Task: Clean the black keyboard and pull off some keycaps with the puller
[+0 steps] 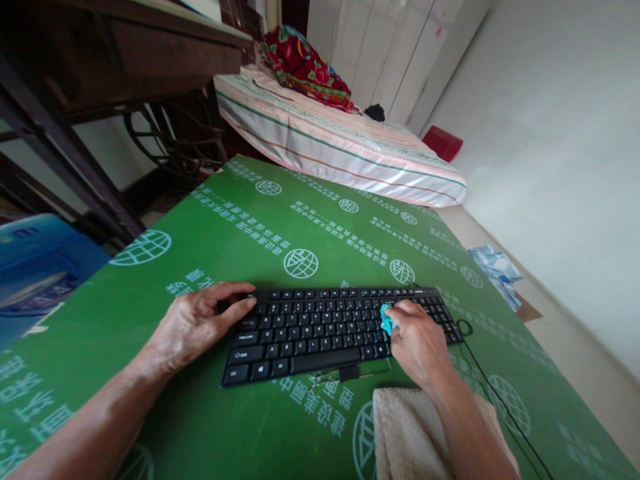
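A black keyboard [320, 333] lies at a slight angle on the green table, its keys facing up. My left hand [200, 320] grips its upper left corner between thumb and fingers. Over the right part of the keys, my right hand [417, 337] is closed on a small turquoise piece [387, 320], which touches or hovers just above the keys; its exact kind is partly hidden by my fingers. Just below the space bar sits a small black block with thin metal wires [349, 373]. A beige towel [410, 427] lies beneath my right forearm.
The green table [240, 247] carries printed white globes and lettering. A black cable [500, 413] runs from the keyboard's right side to the front edge. Beyond stand a bed [325, 147] and, at left, a dark sewing-machine-like table [150, 60]. A blue container [45, 260] is at far left.
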The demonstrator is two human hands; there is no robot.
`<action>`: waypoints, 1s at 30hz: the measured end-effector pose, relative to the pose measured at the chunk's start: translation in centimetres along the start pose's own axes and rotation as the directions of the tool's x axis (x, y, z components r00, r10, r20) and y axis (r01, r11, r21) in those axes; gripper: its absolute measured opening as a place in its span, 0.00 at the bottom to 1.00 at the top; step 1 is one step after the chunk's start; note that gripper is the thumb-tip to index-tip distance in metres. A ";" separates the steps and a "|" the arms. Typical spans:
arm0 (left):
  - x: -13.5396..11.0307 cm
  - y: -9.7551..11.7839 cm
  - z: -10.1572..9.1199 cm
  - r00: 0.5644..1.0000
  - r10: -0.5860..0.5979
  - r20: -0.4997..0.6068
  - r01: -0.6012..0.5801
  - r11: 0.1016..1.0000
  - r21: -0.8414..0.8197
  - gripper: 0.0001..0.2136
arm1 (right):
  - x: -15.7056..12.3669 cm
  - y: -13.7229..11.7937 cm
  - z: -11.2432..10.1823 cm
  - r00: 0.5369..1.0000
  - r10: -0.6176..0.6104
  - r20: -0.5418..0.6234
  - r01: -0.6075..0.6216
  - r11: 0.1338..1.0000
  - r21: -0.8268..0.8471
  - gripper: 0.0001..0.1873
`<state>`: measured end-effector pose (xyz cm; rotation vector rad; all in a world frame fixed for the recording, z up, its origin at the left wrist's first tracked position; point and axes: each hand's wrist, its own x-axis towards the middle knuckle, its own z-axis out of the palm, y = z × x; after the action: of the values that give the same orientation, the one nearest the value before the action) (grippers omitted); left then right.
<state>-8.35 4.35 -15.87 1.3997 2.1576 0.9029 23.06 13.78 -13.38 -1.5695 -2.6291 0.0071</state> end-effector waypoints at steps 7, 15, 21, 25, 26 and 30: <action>0.1 -0.5 0.1 0.999 0.038 -0.006 -0.038 0.999 -0.001 0.25 | 0.0 -0.3 -0.1 1.000 -0.027 0.004 0.027 1.000 -0.007 0.19; 0.0 -0.3 0.0 0.999 0.052 -0.014 -0.052 0.998 0.027 0.25 | -0.2 -0.5 -0.2 1.000 -0.020 0.006 0.021 1.000 -0.002 0.19; 0.0 0.0 0.1 0.999 0.046 -0.007 -0.046 0.999 -0.002 0.24 | -0.1 -0.9 0.0 0.999 -0.040 -0.034 0.041 0.998 0.040 0.19; 0.1 -0.2 0.2 0.999 0.048 -0.003 -0.048 0.999 -0.011 0.24 | 0.0 -1.1 0.2 0.997 -0.075 -0.015 0.075 0.997 0.027 0.19; 0.0 -0.3 0.2 0.999 0.051 -0.004 -0.051 0.999 -0.010 0.24 | 0.0 -1.1 0.2 0.997 -0.072 -0.010 0.072 0.997 0.019 0.19; -0.1 -0.4 0.1 0.999 0.048 -0.008 -0.048 0.999 -0.020 0.25 | 0.0 -1.2 0.1 0.999 -0.051 -0.005 0.051 0.999 0.011 0.18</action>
<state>-8.50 4.20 -16.24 1.4468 2.1228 0.9458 22.00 13.21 -13.40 -1.4963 -2.6602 0.0157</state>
